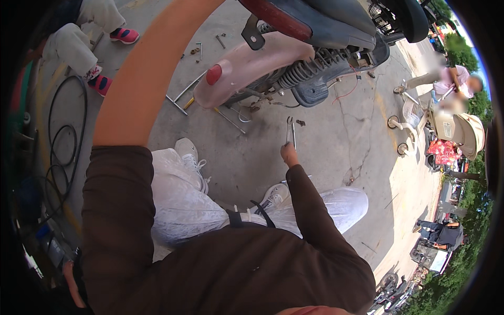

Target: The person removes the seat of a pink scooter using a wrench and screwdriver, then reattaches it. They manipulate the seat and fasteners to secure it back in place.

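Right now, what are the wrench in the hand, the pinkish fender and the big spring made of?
The wrench in the right hand: likely steel, plain and silvery, with a slight shine.
The pinkish fender: plastic or painted metal, I can't tell which; it looks smooth and faded.
The big spring: probably steel, dark-coated or grimy, judging by its thick wire wound in coils.

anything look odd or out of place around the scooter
Yes: a thin red wire straggles out beside the scooter, possibly disconnected. Small loose hardware lies scattered left of its pink rear fender, and the concrete on the right is cracked.
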Demonstrator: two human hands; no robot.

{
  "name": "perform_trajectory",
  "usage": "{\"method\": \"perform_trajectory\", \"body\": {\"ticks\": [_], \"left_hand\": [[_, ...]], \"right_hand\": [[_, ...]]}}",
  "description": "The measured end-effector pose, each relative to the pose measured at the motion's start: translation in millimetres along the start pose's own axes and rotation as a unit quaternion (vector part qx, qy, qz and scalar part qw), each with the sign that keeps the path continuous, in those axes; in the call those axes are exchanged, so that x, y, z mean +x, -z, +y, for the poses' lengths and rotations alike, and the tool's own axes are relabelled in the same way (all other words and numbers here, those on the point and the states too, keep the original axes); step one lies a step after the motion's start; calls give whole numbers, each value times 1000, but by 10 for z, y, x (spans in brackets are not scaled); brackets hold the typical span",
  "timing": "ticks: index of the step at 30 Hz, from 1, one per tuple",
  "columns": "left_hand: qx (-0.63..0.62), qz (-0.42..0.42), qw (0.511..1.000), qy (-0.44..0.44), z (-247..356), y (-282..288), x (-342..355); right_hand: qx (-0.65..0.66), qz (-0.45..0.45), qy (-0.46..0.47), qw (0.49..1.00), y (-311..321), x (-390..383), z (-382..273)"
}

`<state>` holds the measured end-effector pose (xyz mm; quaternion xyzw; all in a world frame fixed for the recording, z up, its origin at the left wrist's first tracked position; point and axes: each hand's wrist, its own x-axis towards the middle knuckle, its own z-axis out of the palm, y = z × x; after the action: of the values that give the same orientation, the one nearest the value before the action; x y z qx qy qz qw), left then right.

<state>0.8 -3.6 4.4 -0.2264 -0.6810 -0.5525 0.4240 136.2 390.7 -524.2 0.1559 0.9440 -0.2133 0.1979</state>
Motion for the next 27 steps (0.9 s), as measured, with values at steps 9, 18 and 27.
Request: {"method": "perform_trajectory", "body": {"ticks": [9, 18, 27], "left_hand": [[4, -2, 1000, 12, 64, 91, -14], [7, 16, 1000, 11, 52, 88, -27], [-5, 25, 1000, -16, 15, 72, -24]], "right_hand": [[364, -133, 48, 921, 457, -1274, -1464], [458, -248, -7, 854, 1501, -1337, -1843], [674, -496, -157, 524, 2073, -703, -1985]]}}
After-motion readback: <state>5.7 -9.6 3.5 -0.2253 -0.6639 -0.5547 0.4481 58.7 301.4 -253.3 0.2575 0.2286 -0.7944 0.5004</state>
